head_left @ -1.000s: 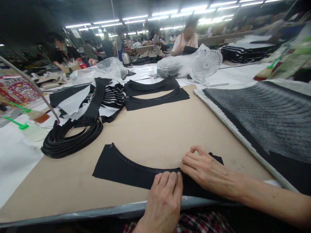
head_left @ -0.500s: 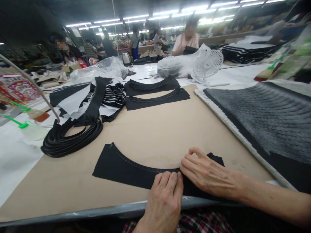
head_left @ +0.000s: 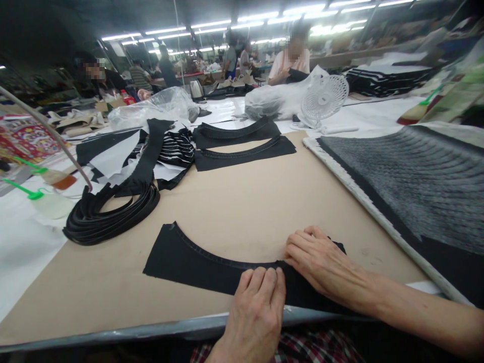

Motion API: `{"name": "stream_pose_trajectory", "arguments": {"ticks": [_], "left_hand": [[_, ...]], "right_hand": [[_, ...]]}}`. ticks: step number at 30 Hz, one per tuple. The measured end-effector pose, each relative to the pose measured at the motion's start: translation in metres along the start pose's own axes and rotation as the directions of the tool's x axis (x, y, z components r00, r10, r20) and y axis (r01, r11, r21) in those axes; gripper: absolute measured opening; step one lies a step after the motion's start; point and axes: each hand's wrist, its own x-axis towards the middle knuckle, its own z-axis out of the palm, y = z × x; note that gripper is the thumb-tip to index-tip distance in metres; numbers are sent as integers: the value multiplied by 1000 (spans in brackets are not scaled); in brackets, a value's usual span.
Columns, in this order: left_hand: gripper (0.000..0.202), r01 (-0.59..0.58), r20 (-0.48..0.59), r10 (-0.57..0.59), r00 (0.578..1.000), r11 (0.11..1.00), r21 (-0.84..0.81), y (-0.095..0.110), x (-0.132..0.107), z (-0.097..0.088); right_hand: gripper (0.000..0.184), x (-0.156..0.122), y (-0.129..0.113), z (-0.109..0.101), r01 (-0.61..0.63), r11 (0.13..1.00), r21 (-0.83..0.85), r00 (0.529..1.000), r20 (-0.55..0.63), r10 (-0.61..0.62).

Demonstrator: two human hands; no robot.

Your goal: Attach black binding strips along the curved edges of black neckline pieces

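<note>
A black fabric piece (head_left: 189, 267) with a curved, folded upper edge lies near the front of the beige work surface. My left hand (head_left: 259, 307) presses bent fingers, held close together, onto the piece just below the middle of its curve. Right beside it, my right hand (head_left: 315, 257) pinches the curved edge with curled fingers; its fingertips are partly hidden. The piece's right end shows a little behind that hand. Farther back lie two similar curved black pieces (head_left: 245, 154), one behind the other.
A bundle of black strips (head_left: 113, 217) lies at left, near squeeze bottles (head_left: 49, 204) with green tips. On the right is a board (head_left: 363, 212) with overlapping dark pieces (head_left: 412, 176). A small white fan (head_left: 325, 98) stands at the back. Other people sit and stand beyond.
My right hand has shifted slightly right along the curved edge, and its raised index finger has come down and curled in. My left hand stays in place.
</note>
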Motion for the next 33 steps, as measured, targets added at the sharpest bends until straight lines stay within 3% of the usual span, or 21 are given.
{"name": "stream_pose_trajectory", "arguments": {"ticks": [5,8,15,22,28,33], "left_hand": [[43,-5,-1,5,1000,1000,5,1,0,0],[44,-4,10,4,1000,1000,1,1,-2,1],[42,10,28,-10,1000,1000,2,2,-3,2],[43,3,26,-3,1000,1000,0,2,-2,1],[45,11,-12,-11,1000,1000,2,2,-1,0],[44,16,20,-16,1000,1000,-6,2,-3,2]], "right_hand": [[19,3,-1,-10,-193,967,169,981,45,188],[17,3,-1,-17,-243,941,236,970,57,236],[8,3,-6,-16,-50,995,87,995,93,41],[17,5,-6,-2,-5,999,-45,998,63,8],[22,5,-8,-4,28,998,-59,1000,-1,-28],[25,0,-10,-9,95,994,-55,993,-61,-98]]}}
